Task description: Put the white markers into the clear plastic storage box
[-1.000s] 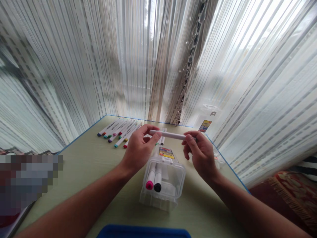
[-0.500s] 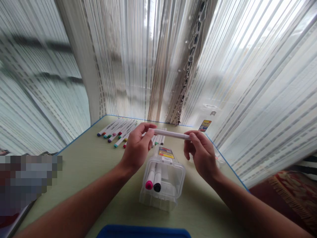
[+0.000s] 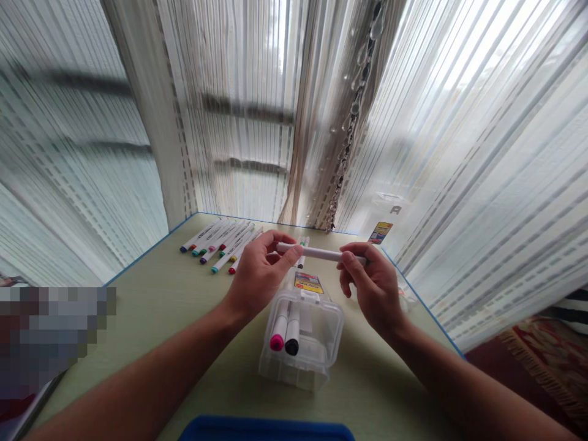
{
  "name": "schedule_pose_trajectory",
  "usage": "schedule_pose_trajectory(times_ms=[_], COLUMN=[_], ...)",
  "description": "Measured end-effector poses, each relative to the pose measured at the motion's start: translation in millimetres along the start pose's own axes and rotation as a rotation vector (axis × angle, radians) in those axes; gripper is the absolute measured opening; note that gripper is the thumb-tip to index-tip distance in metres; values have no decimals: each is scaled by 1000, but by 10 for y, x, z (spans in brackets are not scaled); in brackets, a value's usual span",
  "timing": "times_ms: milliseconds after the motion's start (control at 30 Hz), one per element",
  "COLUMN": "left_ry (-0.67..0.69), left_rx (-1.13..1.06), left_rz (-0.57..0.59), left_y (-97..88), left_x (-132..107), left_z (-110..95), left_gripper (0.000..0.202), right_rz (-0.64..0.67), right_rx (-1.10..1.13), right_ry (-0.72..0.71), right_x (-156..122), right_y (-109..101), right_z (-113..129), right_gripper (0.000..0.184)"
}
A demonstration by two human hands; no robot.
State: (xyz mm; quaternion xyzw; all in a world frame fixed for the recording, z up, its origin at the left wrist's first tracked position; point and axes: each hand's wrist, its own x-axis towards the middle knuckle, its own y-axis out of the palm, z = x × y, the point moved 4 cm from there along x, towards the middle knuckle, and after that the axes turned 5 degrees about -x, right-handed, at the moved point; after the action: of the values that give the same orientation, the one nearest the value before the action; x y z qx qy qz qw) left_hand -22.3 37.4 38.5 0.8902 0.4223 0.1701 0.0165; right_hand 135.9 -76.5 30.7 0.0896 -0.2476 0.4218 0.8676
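Note:
A white marker (image 3: 321,253) lies crosswise between my two hands, above the table. My left hand (image 3: 264,263) pinches its left end between thumb and fingers. At the other end, my right hand (image 3: 372,275) has its thumb and fingers closed round the marker, hiding its tip. Below them a clear plastic box (image 3: 337,324) rests on its side with its opening towards me. Inside it are a marker with a pink end (image 3: 277,342) and a marker with a black end (image 3: 292,346). A few more markers (image 3: 301,263) show partly behind my left hand.
Several white markers with coloured ends (image 3: 220,242) lie spread on the green table (image 3: 169,312) at the back left. A clear container (image 3: 386,211) with a label stands at the back right. A blue object (image 3: 266,429) is at the near edge. Curtains (image 3: 248,141) hang behind.
My left thumb has slid right along the marker, and my right fingers now reach further in from its right end. The box and the other markers have stayed put.

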Motion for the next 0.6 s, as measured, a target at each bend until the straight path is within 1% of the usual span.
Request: schedule_pose_trajectory(times_ms=[133, 267, 467, 600], left_ry=[-5, -2, -16, -30], left_rx=[12, -44, -88, -94], left_rz=[-14, -33, -93, -117], left_y=[-2, 1, -17, -25], left_x=[0, 13, 8, 10], left_z=[27, 30, 7, 2], left_gripper=[22, 17, 18, 19], right_rz=[-2, -11, -46, -50], right_rx=[10, 73, 145, 153], right_ry=[2, 22, 82, 87], right_x=[1, 1, 27, 48], right_y=[2, -7, -34, -43], right_z=[-1, -20, -52, -66], right_gripper=[20, 20, 24, 22])
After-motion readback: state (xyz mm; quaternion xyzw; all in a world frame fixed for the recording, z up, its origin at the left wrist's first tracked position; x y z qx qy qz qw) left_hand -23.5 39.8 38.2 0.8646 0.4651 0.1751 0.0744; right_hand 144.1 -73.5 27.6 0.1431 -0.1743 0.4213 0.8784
